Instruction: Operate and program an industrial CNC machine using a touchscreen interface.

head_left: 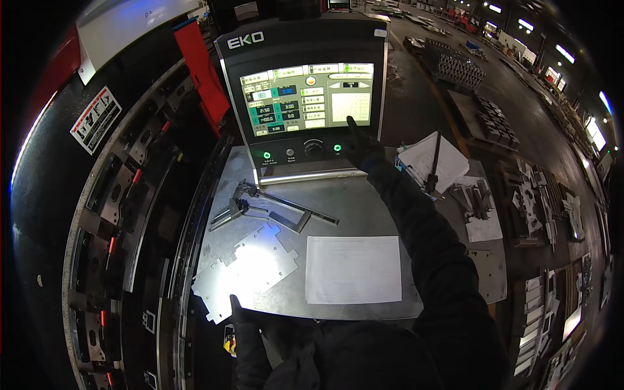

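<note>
My right hand [364,148], dark-gloved, reaches up to the touchscreen [305,97] of a black control panel. One finger stretches to the pale keypad area at the screen's lower right; the hand holds nothing, and its other fingers are hard to make out. At the table's near left edge, my left hand [238,312] grips the lower corner of a flat sheet metal plate [260,260] with notched edges. Its thumb shows on top, while the other fingers are hidden. Glare whitens the plate's middle.
A caliper [292,203] and small metal pieces [231,213] lie behind the plate. Nearby is a paper sheet [353,270]. More papers [434,162] and metal parts [474,201] sit at right. A press machine with long rails [107,221] stands close on the left.
</note>
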A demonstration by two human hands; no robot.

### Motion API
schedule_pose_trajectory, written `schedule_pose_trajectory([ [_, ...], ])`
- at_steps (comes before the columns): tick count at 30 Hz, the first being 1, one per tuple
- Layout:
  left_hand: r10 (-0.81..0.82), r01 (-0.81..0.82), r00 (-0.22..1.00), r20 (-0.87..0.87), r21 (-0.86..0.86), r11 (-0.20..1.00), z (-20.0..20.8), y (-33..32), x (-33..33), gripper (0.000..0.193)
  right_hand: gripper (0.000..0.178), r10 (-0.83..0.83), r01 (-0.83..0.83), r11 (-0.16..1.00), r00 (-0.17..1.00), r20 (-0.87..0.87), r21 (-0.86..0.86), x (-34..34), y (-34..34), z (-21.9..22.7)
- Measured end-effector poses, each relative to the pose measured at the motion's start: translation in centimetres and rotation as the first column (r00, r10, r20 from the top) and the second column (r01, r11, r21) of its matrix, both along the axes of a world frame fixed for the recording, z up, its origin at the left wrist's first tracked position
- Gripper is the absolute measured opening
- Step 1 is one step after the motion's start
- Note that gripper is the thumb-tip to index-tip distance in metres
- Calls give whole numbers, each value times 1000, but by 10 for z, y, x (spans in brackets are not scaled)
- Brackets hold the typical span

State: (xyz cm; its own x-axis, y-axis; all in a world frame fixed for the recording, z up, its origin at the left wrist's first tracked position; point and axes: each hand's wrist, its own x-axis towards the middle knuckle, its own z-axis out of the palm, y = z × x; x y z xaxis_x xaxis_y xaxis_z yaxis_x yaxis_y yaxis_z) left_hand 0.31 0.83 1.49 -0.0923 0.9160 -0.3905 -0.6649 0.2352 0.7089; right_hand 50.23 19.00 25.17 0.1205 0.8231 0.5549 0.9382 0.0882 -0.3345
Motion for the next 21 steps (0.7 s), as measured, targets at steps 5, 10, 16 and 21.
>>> schedule_pose_trajectory([
  [5, 9, -8, 1000, -15, 14, 1000, -2, 0, -3, 51, 80, 11, -11, 1000, 1000, 7, -6, 2, 8, 2],
  [10, 14, -13, 999, -36, 23, 1000, -6, 1, -5, 50, 82, 44, -45, 998, 998, -35, -47, 2, 14, 4],
  [16, 18, -17, 1000, -9, 37, 999, -9, -1, -6, 51, 84, 29, -35, 994, 998, -54, -100, 1, 19, 5],
  [21, 43, -44, 999, -22, -21, 999, -4, -1, 0, 52, 81, 18, -21, 998, 999, -45, -66, 7, 19, -9],
])
